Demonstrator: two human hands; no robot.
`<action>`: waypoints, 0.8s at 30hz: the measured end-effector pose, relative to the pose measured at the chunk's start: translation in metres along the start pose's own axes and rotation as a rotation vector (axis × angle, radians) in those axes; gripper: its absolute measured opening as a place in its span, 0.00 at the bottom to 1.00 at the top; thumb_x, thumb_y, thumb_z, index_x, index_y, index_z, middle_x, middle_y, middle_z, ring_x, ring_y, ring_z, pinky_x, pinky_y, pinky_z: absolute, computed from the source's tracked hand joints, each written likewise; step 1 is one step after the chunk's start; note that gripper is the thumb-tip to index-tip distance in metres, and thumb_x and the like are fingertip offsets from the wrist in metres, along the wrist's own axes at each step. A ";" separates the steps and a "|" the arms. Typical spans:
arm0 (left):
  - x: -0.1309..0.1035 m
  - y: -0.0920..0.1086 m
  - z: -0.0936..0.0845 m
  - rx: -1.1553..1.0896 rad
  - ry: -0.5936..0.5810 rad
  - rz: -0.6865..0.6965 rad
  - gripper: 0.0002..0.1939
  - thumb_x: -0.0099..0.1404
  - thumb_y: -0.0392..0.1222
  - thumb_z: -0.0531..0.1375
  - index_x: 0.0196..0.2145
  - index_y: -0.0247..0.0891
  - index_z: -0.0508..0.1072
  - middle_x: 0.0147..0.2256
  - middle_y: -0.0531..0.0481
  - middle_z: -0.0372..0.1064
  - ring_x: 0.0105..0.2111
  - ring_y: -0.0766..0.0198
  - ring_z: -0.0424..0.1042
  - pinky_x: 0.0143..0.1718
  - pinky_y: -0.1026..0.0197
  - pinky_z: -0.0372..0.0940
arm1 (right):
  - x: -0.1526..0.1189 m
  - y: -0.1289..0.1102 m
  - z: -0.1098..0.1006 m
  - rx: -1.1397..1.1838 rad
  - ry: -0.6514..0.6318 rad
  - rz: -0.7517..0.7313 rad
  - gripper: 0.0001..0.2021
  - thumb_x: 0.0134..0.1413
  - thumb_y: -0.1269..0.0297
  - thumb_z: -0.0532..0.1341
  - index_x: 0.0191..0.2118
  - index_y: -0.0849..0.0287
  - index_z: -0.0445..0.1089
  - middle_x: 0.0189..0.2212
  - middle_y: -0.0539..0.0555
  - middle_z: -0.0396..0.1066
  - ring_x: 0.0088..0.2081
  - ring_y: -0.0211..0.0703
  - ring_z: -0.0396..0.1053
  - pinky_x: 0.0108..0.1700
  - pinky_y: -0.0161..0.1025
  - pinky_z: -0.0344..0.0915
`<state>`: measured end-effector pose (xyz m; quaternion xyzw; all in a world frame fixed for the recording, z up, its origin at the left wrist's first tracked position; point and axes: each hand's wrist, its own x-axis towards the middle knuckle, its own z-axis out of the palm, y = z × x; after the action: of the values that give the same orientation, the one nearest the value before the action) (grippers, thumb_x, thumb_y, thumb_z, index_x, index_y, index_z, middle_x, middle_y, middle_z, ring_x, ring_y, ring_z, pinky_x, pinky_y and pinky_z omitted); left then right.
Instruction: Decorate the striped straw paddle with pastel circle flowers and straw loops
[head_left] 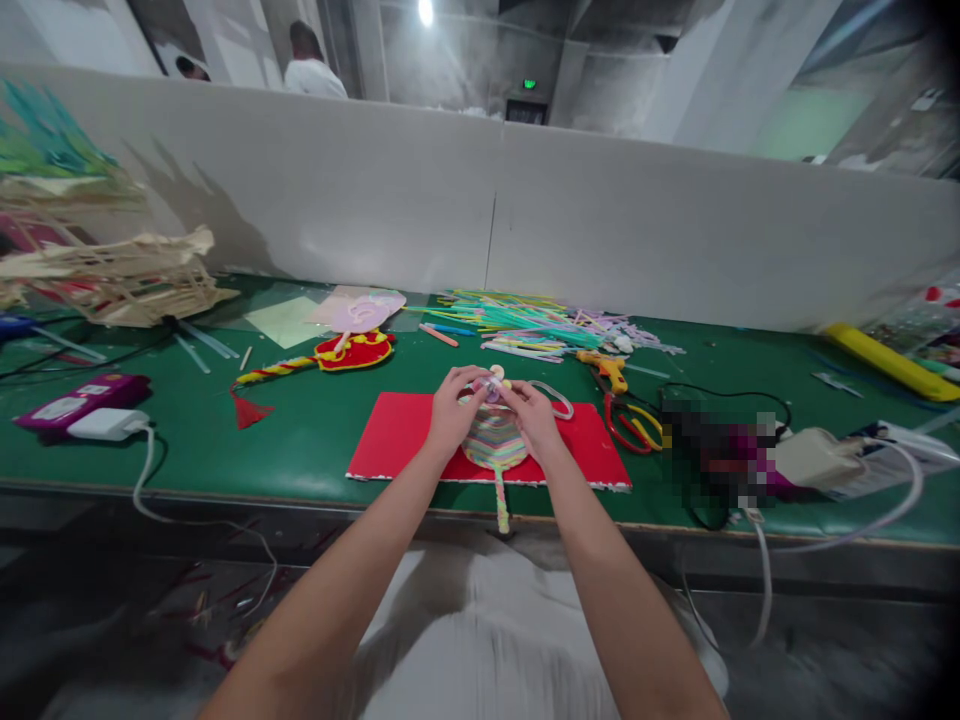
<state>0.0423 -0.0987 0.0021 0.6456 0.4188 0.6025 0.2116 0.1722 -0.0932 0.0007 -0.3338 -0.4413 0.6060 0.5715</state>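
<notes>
A round striped fan (496, 440) in pastel colours lies on a red board (397, 430), its wrapped handle (502, 500) pointing toward me past the table edge. At the fan's far rim sits a small purple and white flower-like ornament (493, 386), with pale yellow round bits beside it. My left hand (453, 408) pinches the ornament from the left, fingers closed. From the right, my right hand (532, 412) pinches it too, thumb and fingers together. Both hands partly cover the fan's sides. A pale pink looped strip (556, 398) lies beyond my right hand.
Fuzzy craft stems (525, 320) are heaped at the back. A red and yellow fan (354, 351) lies left. Right are a yellow glue gun (604, 370), red-handled scissors (628, 425) and cables. A purple power strip (90, 405) and a stick model (127, 275) stand far left.
</notes>
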 end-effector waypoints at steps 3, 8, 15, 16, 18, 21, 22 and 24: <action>0.001 0.004 -0.002 0.041 0.014 0.038 0.11 0.58 0.40 0.57 0.40 0.41 0.72 0.43 0.47 0.65 0.46 0.62 0.65 0.47 0.59 0.60 | 0.000 0.000 0.000 0.017 -0.004 -0.012 0.12 0.38 0.60 0.66 0.31 0.58 0.70 0.30 0.49 0.70 0.32 0.40 0.69 0.38 0.41 0.70; -0.002 0.012 -0.004 0.187 0.165 0.109 0.10 0.60 0.41 0.57 0.40 0.40 0.71 0.42 0.46 0.64 0.46 0.61 0.64 0.48 0.58 0.60 | 0.002 0.000 -0.001 0.012 0.051 -0.040 0.14 0.37 0.59 0.67 0.33 0.57 0.69 0.30 0.49 0.70 0.33 0.40 0.69 0.35 0.40 0.70; -0.005 0.009 0.001 0.208 0.134 0.227 0.07 0.60 0.38 0.56 0.37 0.40 0.72 0.36 0.48 0.66 0.40 0.64 0.67 0.43 0.60 0.63 | 0.000 -0.001 -0.001 0.037 0.032 -0.063 0.16 0.36 0.61 0.67 0.35 0.55 0.68 0.29 0.47 0.70 0.33 0.38 0.69 0.35 0.38 0.70; -0.005 0.009 0.001 0.207 0.135 0.219 0.07 0.60 0.37 0.56 0.37 0.40 0.72 0.36 0.49 0.67 0.40 0.64 0.67 0.43 0.61 0.63 | 0.000 -0.001 0.000 0.035 0.026 -0.063 0.16 0.36 0.61 0.67 0.35 0.55 0.67 0.29 0.46 0.70 0.33 0.38 0.69 0.35 0.38 0.70; -0.004 0.009 0.000 0.199 0.137 0.201 0.07 0.60 0.36 0.56 0.36 0.40 0.72 0.36 0.49 0.67 0.39 0.65 0.68 0.42 0.61 0.63 | 0.000 -0.001 0.000 0.026 0.021 -0.065 0.15 0.36 0.61 0.67 0.35 0.55 0.67 0.28 0.47 0.70 0.33 0.38 0.69 0.35 0.38 0.70; -0.003 0.010 0.000 0.178 0.133 0.181 0.07 0.59 0.35 0.57 0.36 0.40 0.72 0.36 0.49 0.68 0.39 0.65 0.68 0.42 0.62 0.63 | 0.000 -0.001 0.000 0.003 0.026 -0.062 0.16 0.36 0.60 0.67 0.35 0.56 0.67 0.28 0.47 0.70 0.33 0.39 0.69 0.35 0.39 0.70; -0.003 0.011 0.000 0.172 0.131 0.175 0.07 0.59 0.35 0.57 0.36 0.40 0.72 0.36 0.49 0.68 0.39 0.65 0.68 0.42 0.62 0.63 | 0.000 -0.001 0.000 -0.003 0.029 -0.060 0.16 0.35 0.60 0.67 0.35 0.56 0.66 0.28 0.47 0.70 0.32 0.39 0.69 0.35 0.39 0.70; -0.003 0.011 0.000 0.162 0.119 0.160 0.07 0.59 0.35 0.57 0.36 0.40 0.72 0.36 0.49 0.68 0.39 0.65 0.68 0.41 0.62 0.63 | 0.000 -0.001 0.000 -0.007 0.032 -0.056 0.17 0.35 0.60 0.67 0.35 0.56 0.66 0.28 0.47 0.70 0.32 0.39 0.70 0.34 0.39 0.70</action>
<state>0.0452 -0.1072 0.0088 0.6550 0.4253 0.6187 0.0848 0.1726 -0.0932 0.0020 -0.3332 -0.4434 0.5826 0.5941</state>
